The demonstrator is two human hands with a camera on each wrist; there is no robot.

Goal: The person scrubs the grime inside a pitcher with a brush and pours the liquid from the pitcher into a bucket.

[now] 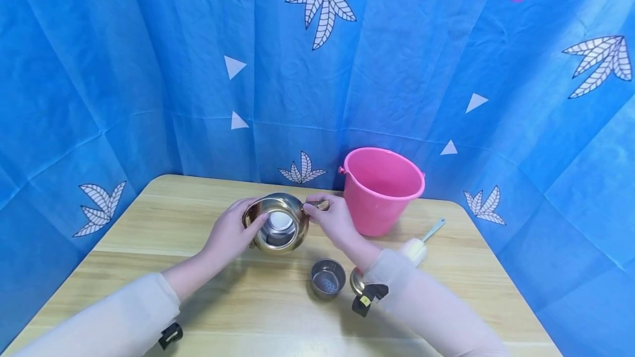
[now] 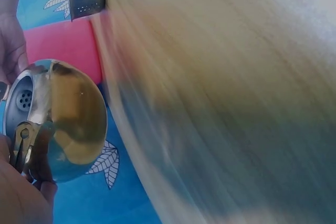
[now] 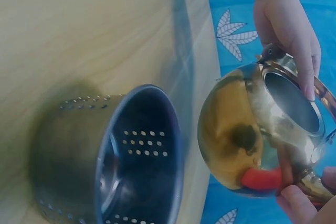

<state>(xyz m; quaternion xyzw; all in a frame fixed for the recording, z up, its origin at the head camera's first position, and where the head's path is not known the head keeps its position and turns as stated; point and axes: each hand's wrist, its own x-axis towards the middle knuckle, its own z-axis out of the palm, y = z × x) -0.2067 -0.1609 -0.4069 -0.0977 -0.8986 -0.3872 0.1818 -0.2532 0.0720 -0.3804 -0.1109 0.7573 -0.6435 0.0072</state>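
Observation:
A shiny gold metal teapot (image 1: pixel 272 203) is held over the table, its open mouth tilted toward the head camera. My left hand (image 1: pixel 233 230) grips its left side by the handle mount, thumb over the rim. My right hand (image 1: pixel 337 222) pinches the spout (image 3: pixel 312 186) on the other side. Small strainer holes (image 2: pixel 24 99) show inside the pot in the left wrist view. Below it, a perforated steel infuser basket (image 1: pixel 328 279) stands upright on the table. A gold lid (image 1: pixel 356 281) lies beside the basket, partly hidden by the right wrist.
A pink bucket (image 1: pixel 382 211) stands at the back right, close behind the right hand. Right of it lies a white-headed brush (image 1: pixel 415 251) with a pale green handle, partly behind the right forearm. Blue patterned cloth (image 1: pixel 297 70) hangs around the wooden table (image 1: pixel 198 197).

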